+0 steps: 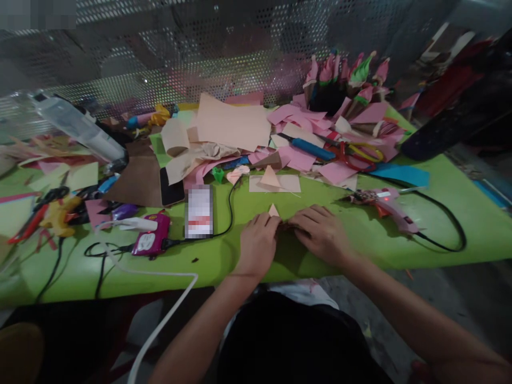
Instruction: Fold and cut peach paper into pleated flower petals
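Observation:
Low over the front of the green table, my left hand [259, 241] and my right hand [323, 234] are close together with their fingers curled down. The pointed tip of a small peach paper piece [273, 210] sticks out beyond my left fingertips; the rest of it is hidden. A narrow dark strip of something shows between the two hands, and my right fingers close at its end. Just beyond lies a pale paper rectangle [254, 183], with a peach paper triangle [270, 177] on it.
A pink glue gun [394, 208] with a lit red light lies to the right, its black cord looping. Scissors [352, 153] and a blue-handled cutter [312, 148] rest on pink paper scraps. Left are a phone [199, 212], a magenta power adapter [151, 234] and cables.

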### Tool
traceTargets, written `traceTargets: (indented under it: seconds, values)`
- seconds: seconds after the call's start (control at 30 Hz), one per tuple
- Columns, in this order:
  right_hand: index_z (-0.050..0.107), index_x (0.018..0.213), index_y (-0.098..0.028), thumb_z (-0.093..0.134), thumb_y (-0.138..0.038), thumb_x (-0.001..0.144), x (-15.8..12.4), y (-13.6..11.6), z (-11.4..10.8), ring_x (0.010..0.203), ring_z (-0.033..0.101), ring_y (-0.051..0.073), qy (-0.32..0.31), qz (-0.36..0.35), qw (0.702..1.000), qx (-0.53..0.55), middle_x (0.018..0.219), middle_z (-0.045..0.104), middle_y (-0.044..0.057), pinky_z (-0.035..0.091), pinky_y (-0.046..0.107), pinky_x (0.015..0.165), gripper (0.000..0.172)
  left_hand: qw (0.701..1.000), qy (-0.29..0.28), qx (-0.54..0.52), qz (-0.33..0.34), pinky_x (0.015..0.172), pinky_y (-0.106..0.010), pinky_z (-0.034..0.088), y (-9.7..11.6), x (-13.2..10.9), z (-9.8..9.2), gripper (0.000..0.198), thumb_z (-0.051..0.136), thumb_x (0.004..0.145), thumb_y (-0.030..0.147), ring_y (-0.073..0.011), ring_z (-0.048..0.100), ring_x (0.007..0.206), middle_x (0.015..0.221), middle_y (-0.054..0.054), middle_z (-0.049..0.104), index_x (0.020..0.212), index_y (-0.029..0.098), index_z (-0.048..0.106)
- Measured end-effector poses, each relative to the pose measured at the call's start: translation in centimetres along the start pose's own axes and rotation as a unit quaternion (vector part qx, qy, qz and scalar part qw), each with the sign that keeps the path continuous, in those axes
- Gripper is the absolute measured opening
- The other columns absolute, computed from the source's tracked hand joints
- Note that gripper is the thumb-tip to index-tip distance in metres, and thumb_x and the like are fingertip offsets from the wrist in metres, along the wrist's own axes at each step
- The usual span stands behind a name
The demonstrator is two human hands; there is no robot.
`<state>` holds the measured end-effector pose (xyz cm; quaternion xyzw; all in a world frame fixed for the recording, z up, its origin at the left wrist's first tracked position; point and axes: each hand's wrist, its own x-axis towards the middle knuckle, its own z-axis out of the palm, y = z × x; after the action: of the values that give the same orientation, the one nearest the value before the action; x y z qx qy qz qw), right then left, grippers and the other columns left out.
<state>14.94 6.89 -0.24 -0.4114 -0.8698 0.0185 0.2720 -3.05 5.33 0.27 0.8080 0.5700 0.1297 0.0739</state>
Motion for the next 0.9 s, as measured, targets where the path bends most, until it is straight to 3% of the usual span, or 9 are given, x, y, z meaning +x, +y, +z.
traceTargets:
  seconds: [0.27, 0.5, 0.9]
  values:
    - [0.069, 0.089, -0.021, 0.055, -0.01, 0.083, -0.3, -0.3, 0.3, 0.082, 0.057, 0.021, -0.027, 0.031, 0.999, -0.031, 0.088, 0.072, 0.004, 0.035, 0.033, 0.071, 0.018, 0.999, -0.03, 0.03, 0.009, 0.075, -0.033, 0.047, 0.3, -0.1, -0.7, 0.026, 0.044, 0.096, 0.017, -0.0212, 0.058, 0.087, 0.093, -0.006, 0.062, 0.106, 0.026, 0.066]
    - [0.07, 0.091, -0.022, 0.055, -0.018, 0.09, -0.5, -0.6, 0.5, 0.083, 0.057, 0.021, -0.031, 0.06, 0.997, -0.034, 0.087, 0.071, 0.004, 0.035, 0.033, 0.073, 0.016, 0.998, 0.0, 0.045, 0.04, 0.073, -0.033, 0.048, 0.1, -0.7, -0.3, 0.024, 0.046, 0.096, 0.018, -0.0207, 0.058, 0.084, 0.089, -0.006, 0.062, 0.103, 0.025, 0.067]
    - [0.066, 0.08, -0.018, 0.052, -0.021, 0.094, -0.2, -0.9, 0.6, 0.078, 0.052, 0.022, -0.067, 0.017, 0.99, -0.12, 0.078, 0.066, 0.006, 0.029, 0.033, 0.069, 0.02, 0.994, 0.029, 0.079, 0.064, 0.071, -0.033, 0.049, 0.2, -1.1, 0.2, 0.018, 0.049, 0.095, 0.018, -0.0209, 0.06, 0.085, 0.089, -0.006, 0.062, 0.1, 0.022, 0.065]
